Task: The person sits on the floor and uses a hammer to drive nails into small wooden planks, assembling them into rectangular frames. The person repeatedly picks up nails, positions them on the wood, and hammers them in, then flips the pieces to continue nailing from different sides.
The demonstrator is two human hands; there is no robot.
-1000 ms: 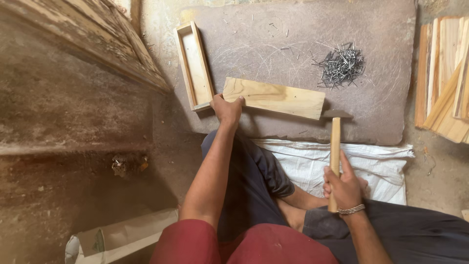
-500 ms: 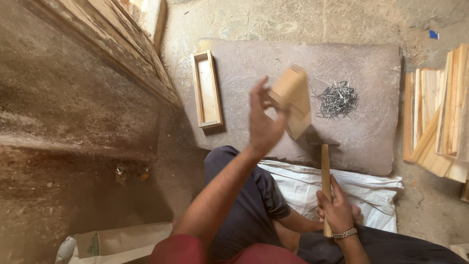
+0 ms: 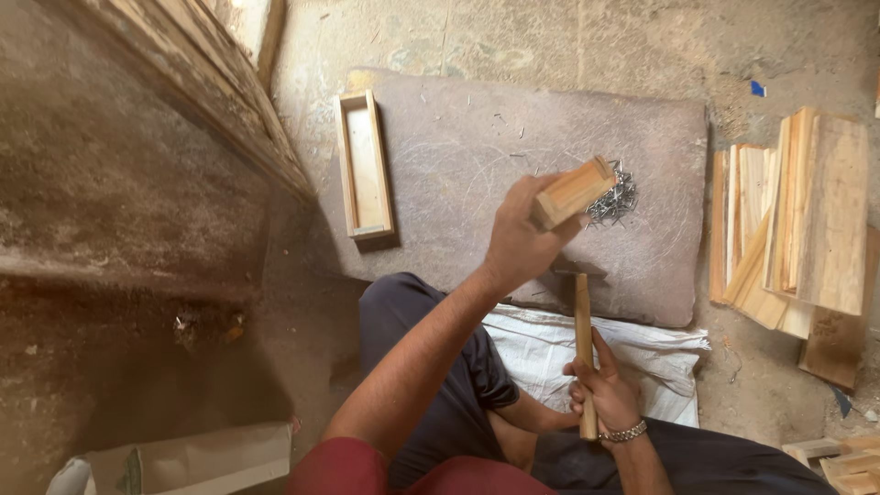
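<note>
Left hand (image 3: pixel 518 240) fingers clenched on raised wooden piece (image 3: pixel 573 192) above stone slab (image 3: pixel 458 156), right hand (image 3: pixel 605 392) gripping hammer handle (image 3: pixel 584 339), nail pile (image 3: pixel 616 200) near slab's right edge

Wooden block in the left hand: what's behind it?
A pile of nails on the stone slab; the wooden block in the left hand hides part of it.

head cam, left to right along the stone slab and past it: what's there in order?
Open wooden box frame → left hand gripping a wooden block → pile of nails → stack of wooden planks on the ground beside the slab.
</note>
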